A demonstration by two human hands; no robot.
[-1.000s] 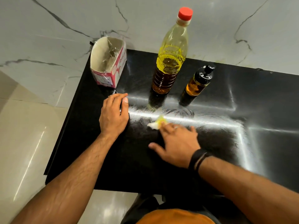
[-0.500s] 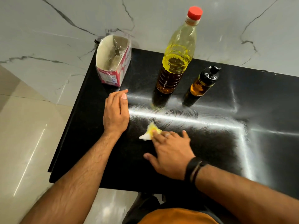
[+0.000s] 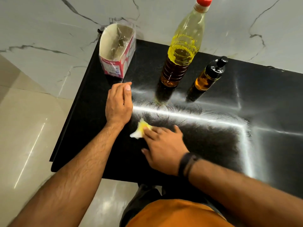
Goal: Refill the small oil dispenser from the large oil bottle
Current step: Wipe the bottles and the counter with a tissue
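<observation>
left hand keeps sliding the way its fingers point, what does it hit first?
Likely the cut-open carton: the left hand lies flat on the black countertop, fingers aimed toward it. The large oil bottle stands off to the right of that line.

A red cap (image 3: 204, 1) and yellow oil are seen on the bottle (image 3: 181, 51). The bench (image 3: 213, 145) is black, the wall (image 3: 49, 22) white with grey veins, the carton (image 3: 117, 51) pink.

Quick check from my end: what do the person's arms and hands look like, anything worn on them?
Both forearms are bare, with no sleeves in view. The right wrist carries a black band with a thinner black cord beside it. The left hand and wrist wear nothing. No gloves on either; the right hand is slightly motion-blurred.
</observation>
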